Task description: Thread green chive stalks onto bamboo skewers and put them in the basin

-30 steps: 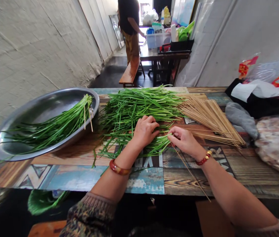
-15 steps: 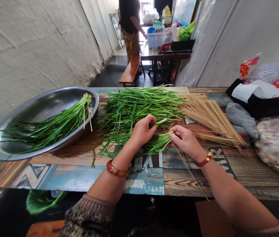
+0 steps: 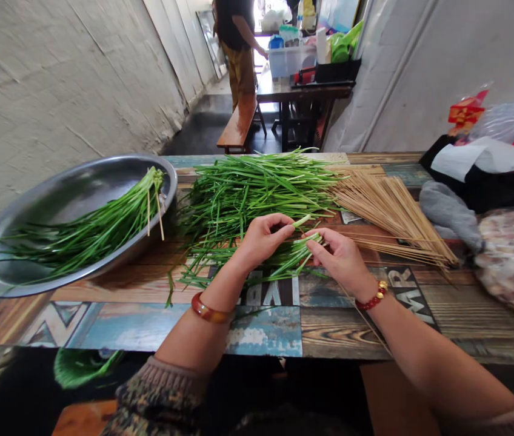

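Observation:
My left hand (image 3: 263, 237) is closed in a pinch on Chinese chives, whose pale stem end juts from the fingertips. Just to its right, my right hand (image 3: 341, 259) pinches the white ends of a small bunch of chives (image 3: 279, 261). A thin bamboo skewer (image 3: 377, 335) slants from beneath my right hand toward the table's front edge; whether the fingers grip it is hidden. A large pile of loose chives (image 3: 257, 188) lies behind both hands. Bamboo skewers (image 3: 396, 212) are fanned out to the right of the pile.
At the left, a metal basin (image 3: 61, 181) holds chives with skewers through their ends. A grey cloth-like bundle (image 3: 448, 209) and a plastic bag (image 3: 511, 254) of pale pieces lie at the right. Beyond the table are a wooden bench (image 3: 239, 126) and a standing person (image 3: 239, 54).
My right hand has moved slightly left and up, closer to my left hand, and its fingers now reach over the chive ends. The left hand keeps its pinch. The view has shifted slightly.

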